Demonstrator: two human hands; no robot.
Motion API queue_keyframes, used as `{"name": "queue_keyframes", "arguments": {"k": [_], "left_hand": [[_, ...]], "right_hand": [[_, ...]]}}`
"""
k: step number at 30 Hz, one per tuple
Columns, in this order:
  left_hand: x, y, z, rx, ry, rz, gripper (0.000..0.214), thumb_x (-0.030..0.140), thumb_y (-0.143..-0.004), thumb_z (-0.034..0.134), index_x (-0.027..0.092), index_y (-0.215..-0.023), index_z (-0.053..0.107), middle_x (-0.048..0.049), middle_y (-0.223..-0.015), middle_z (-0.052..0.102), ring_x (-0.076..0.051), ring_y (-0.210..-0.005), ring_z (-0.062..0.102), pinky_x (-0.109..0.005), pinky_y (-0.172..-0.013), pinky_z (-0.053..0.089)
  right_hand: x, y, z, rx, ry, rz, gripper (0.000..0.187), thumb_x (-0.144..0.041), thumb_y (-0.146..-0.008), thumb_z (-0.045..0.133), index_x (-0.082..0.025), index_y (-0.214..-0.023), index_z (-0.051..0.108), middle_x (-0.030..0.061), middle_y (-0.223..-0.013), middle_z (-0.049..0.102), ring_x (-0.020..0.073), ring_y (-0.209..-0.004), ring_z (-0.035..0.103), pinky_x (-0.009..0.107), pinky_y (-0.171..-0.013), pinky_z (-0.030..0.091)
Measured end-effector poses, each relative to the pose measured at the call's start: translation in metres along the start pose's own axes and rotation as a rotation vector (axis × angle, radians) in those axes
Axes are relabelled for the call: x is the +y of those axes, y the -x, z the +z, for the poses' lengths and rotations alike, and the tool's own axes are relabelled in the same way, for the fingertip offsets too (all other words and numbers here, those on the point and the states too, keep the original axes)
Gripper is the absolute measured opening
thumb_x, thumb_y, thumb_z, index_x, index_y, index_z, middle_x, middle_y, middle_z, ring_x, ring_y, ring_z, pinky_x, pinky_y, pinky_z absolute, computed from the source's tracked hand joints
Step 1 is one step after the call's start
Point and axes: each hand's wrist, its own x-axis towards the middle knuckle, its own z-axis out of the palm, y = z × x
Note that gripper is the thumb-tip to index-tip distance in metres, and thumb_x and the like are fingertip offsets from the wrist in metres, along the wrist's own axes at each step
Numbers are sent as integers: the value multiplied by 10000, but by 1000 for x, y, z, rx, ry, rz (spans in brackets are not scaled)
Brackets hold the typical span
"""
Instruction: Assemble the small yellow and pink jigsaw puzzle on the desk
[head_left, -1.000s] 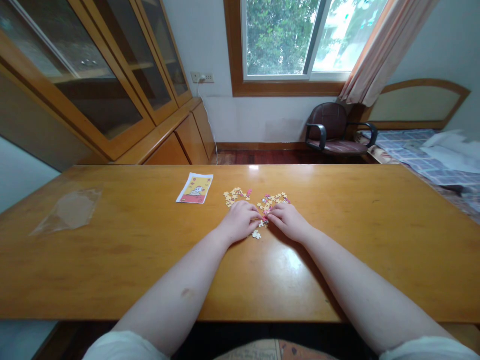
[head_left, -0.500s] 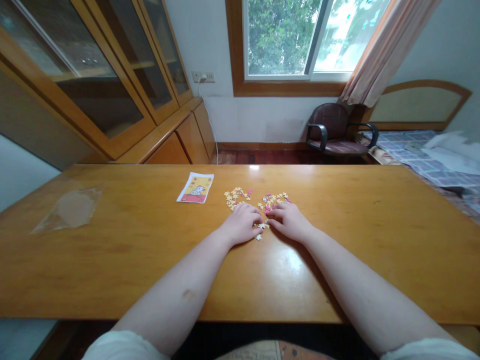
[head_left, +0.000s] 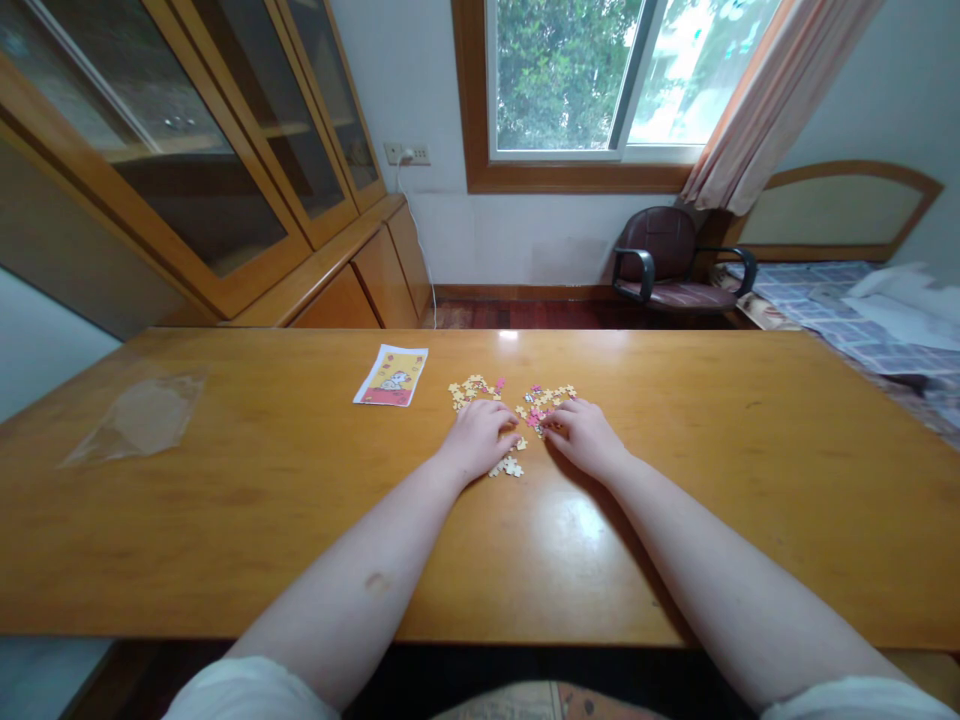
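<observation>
Small jigsaw puzzle pieces lie on the wooden table (head_left: 300, 520) between and beyond my hands. My left hand (head_left: 480, 437) rests over some of them, its thumb and fingers apart. Cream pieces (head_left: 512, 467) lie just below its thumb, and yellow pieces (head_left: 472, 384) spread out behind it. My right hand (head_left: 586, 437) is at the near edge of a mixed group of yellow and pink pieces (head_left: 534, 418). Its fingers are bent and apart from the thumb, with pieces by the tips. What lies under both palms is hidden.
Left of the pieces lies a picture card (head_left: 392, 377) with a white animal on yellow and red. Farther left is a clear plastic bag (head_left: 142, 418). Beyond the table stand a glass-door cabinet (head_left: 225, 240), an armchair (head_left: 667, 260) and a bed (head_left: 847, 300).
My left hand has shifted slightly left and away from me, uncovering more cream pieces below its thumb. My right hand has drawn slightly right. The gap between the hands is wider.
</observation>
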Motion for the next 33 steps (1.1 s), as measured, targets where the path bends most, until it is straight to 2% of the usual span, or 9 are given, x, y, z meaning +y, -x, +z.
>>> {"name": "queue_keyframes", "arguments": {"k": [3,7,10,13,17,22,25,29,33], "left_hand": [[-2,-1,-2,60,-2,-69,187,206,-858,542,218,-944,708,-50,-1043,686,-214,-1024,569,-383,-954,428],[-5,-2,-6,19,-28,-102,245,112,-814,519,226,-861,731,-44,-994,694,-208,-986,576,-386,-947,440],[-6,-1,-7,-39,-11,-2,265,100,-799,526,242,-844,746,-35,-959,696,-204,-984,573,-389,-963,431],[-5,1,-4,-90,22,127,266,125,-812,542,275,-861,758,-28,-1023,689,-209,-1027,562,-411,-999,406],[-6,2,0,-81,-21,138,252,166,-830,553,282,-913,761,-43,-1138,664,-231,-1111,532,-450,-1040,371],[-11,-1,-2,-12,-99,-45,261,153,-810,541,271,-882,763,-48,-1150,662,-248,-1129,521,-460,-1024,385],[-11,-2,-9,13,-123,-87,272,140,-806,518,255,-880,754,-46,-1066,691,-237,-1063,555,-423,-985,409],[-5,1,-19,-67,-181,-25,238,161,-799,523,241,-864,738,-51,-906,707,-229,-924,590,-388,-878,438],[2,5,-22,-146,-211,50,159,272,-804,572,220,-820,721,-67,-831,691,-238,-858,595,-390,-829,434]], "right_hand": [[-6,2,-5,-43,-25,-76,180,-282,-894,568,-222,-947,729,72,-903,668,205,-858,552,367,-838,416],[-16,6,-10,-117,-89,-205,213,-305,-890,581,-274,-1050,718,69,-1127,639,243,-1067,501,443,-971,364],[-17,7,-8,-136,-81,-207,219,-328,-878,599,-278,-1053,721,70,-1202,614,269,-1141,458,488,-1012,337],[-14,7,-5,-124,-47,-177,226,-365,-871,606,-281,-1046,721,73,-1242,598,292,-1188,430,532,-1041,306],[-12,5,-3,-70,-26,-132,234,-327,-877,590,-261,-1074,699,81,-1244,601,288,-1206,434,555,-1072,267],[-13,5,-5,-63,-61,-151,214,-316,-880,587,-249,-1048,700,86,-1197,631,270,-1171,475,526,-1058,303],[-13,5,-4,-66,-72,-161,205,-328,-882,588,-244,-1030,703,82,-1191,637,266,-1165,483,511,-1052,316],[-11,5,-2,-55,-77,-161,203,-333,-883,589,-238,-1022,702,80,-1183,642,261,-1157,491,500,-1046,329],[-10,4,-1,-44,-92,-164,192,-325,-876,601,-238,-1011,706,87,-1165,647,257,-1147,498,493,-1032,349]]}}
